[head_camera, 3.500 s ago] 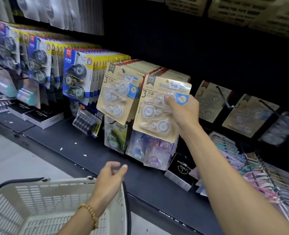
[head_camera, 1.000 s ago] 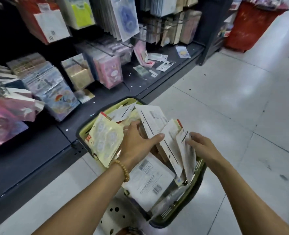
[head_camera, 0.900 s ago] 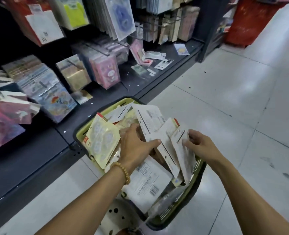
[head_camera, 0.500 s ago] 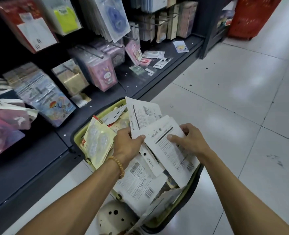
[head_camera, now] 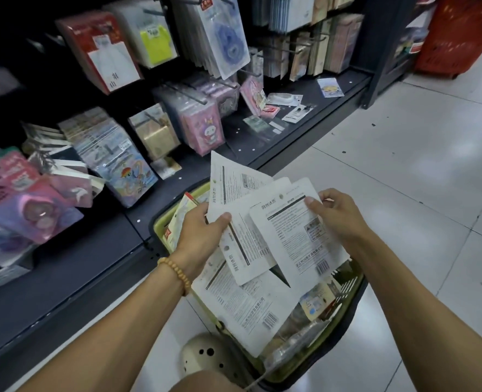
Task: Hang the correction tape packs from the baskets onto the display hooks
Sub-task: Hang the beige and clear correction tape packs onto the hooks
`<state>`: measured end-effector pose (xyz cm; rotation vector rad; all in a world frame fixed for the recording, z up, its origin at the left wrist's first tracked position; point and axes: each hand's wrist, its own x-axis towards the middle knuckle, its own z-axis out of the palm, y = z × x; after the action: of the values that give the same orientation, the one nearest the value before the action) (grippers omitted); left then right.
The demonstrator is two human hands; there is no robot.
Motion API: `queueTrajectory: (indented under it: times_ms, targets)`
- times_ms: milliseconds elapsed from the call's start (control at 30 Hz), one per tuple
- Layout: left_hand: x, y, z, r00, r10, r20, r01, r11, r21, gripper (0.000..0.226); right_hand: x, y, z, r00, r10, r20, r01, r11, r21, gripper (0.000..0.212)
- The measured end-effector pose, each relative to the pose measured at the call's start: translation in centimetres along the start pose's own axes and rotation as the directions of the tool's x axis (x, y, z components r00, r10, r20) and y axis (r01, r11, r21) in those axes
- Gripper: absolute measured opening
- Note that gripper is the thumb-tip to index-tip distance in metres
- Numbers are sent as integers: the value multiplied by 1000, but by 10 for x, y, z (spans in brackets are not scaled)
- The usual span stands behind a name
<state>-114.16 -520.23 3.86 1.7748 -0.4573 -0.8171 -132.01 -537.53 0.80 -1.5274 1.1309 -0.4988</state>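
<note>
Three packs [head_camera: 296,233] fanned above one basket [head_camera: 344,315]; left hand [head_camera: 200,230] and right hand [head_camera: 336,216] fingers both clamped on them.

Bright glare on floor tiles [head_camera: 404,142], dim shadowed shelves, left edge blurred, wide-angle distortion

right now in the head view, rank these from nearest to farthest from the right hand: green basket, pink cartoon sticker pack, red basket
1. The green plastic basket, directly below the right hand, which holds white-backed packs over it.
2. The pink cartoon sticker pack, hanging on the shelf up and to the left.
3. The red plastic basket, on the floor at the far top right.
</note>
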Motion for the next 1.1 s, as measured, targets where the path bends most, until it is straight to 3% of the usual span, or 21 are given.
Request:
queueTrajectory:
  times_ms: [133,267,433,667,800,867,933,1033,1100]
  targets:
    - [-3,6,-25,998,24,-66,-31,994,-107,15,2,-31,20,995,-99,34,99,995,1,23]
    - [-2,19,-50,985,75,-157,-102,980,-169,11,2,-64,37,987,-156,-24,157,984,81,18]
    - [-16,34,-102,942,113,-316,-187,959,-212,14,-15,-111,76,957,-288,-33,290,949,123,22]
    - [-61,32,-168,925,60,-374,-148,966,-212,15,-55,-179,189,863,-489,126,505,839,-201,12]
    - [-88,22,-208,903,-65,-424,-115,916,-385,19,-97,-200,250,812,-522,260,580,673,-459,9]
    - [-100,15,-230,890,-107,-443,-129,873,-471,17,-117,-203,274,753,-556,353,645,517,-562,17]
    - [-115,10,-252,868,-137,-477,-138,856,-498,16,-134,-209,290,652,-574,495,756,438,-486,31]
    - [-135,5,-285,829,-170,-533,-156,844,-513,16,-162,-224,307,539,-413,734,805,510,-304,47]
    - [-147,2,-305,805,-179,-565,-179,835,-520,16,-184,-234,318,480,-269,835,821,473,-319,85]
